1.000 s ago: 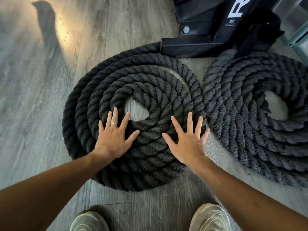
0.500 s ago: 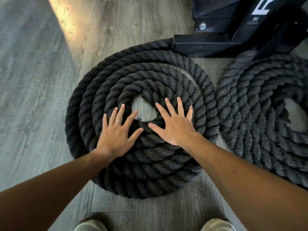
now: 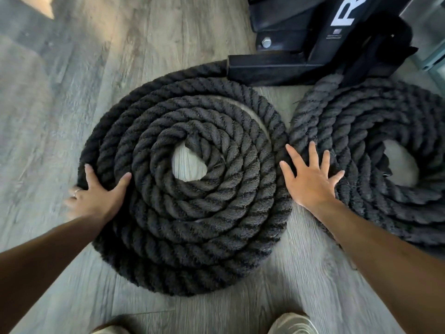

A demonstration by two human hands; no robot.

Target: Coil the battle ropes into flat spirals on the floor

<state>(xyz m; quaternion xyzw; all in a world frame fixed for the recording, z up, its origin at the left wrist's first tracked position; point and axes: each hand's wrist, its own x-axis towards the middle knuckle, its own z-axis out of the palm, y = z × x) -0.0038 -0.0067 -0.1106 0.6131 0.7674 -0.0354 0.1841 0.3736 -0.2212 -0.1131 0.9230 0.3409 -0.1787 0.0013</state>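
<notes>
Two thick black battle ropes lie coiled on the grey wood floor. The left coil (image 3: 192, 213) is a flat spiral with a small bare gap at its centre. The right coil (image 3: 375, 131) is looser and runs off the right edge. My left hand (image 3: 98, 196) rests on the left coil's outer left edge, thumb over the outer turns and fingers down its side. My right hand (image 3: 310, 179) is spread flat where the two coils meet, fingers on the right coil's left edge.
A black metal rack base (image 3: 301, 44) with a bolt stands behind the coils, and both ropes run to it. My two shoes (image 3: 293, 325) show at the bottom edge. Grey plank floor (image 3: 60, 92) stretches to the left.
Both hands left the middle of the left coil. My left hand went out to its left rim, and my right hand went right to the seam between the coils.
</notes>
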